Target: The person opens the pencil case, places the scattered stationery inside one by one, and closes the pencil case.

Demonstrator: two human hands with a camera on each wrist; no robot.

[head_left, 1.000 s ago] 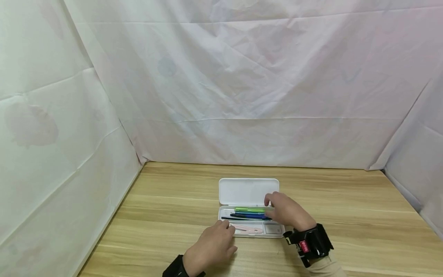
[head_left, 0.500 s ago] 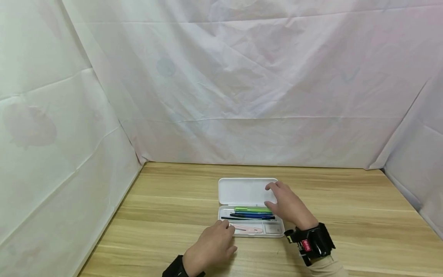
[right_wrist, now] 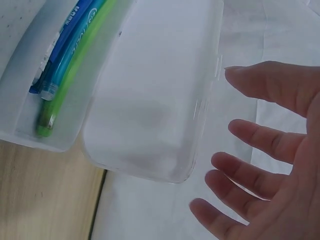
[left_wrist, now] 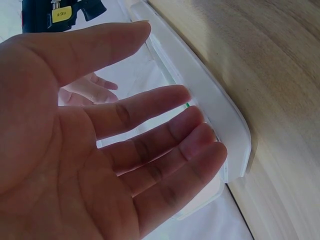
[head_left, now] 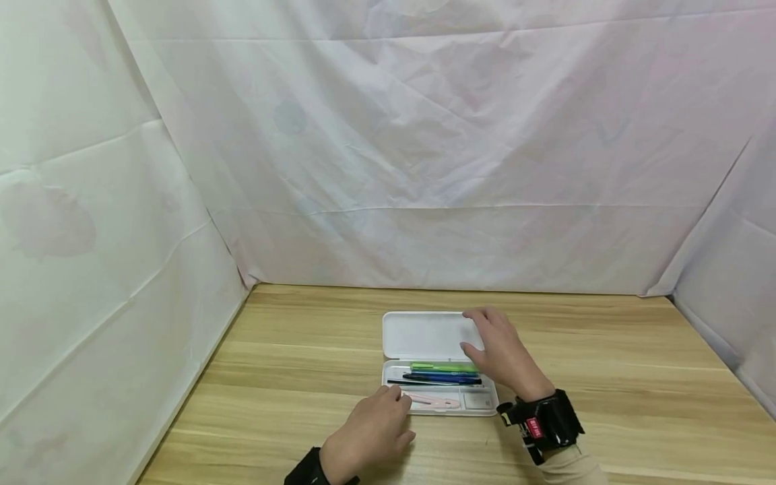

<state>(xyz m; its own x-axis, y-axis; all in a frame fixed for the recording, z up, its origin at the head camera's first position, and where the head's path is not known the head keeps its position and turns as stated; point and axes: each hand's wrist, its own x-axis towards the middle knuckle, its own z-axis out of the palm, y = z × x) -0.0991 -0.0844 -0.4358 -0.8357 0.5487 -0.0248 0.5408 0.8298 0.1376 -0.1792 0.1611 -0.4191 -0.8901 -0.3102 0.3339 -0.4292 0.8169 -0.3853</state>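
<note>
A white pencil case [head_left: 455, 413] lies on the table with its lid [head_left: 421, 335] folded back. Inside are a green pen [head_left: 445, 368], blue pens [head_left: 445, 379], a thin dark stick [head_left: 397, 382], a pink drawing compass [head_left: 433, 401] and a white block like an eraser [head_left: 477, 401]. By the case's front left corner, my left hand [head_left: 372, 428] has its fingers loosely bent; whether they touch it I cannot tell. My right hand [head_left: 506, 353] is at the lid's right side, fingers spread. The right wrist view shows these fingers [right_wrist: 250, 175] apart from the lid, holding nothing.
The wooden table [head_left: 303, 350] extends around the case. White cloth [head_left: 424, 168] hangs behind it and along both sides. Black bands with devices [head_left: 548, 424] are strapped to the wrists.
My right hand has moved away from the pens, up to the lid's right edge, uncovering the pens' right ends. The left hand and the case have stayed put.
</note>
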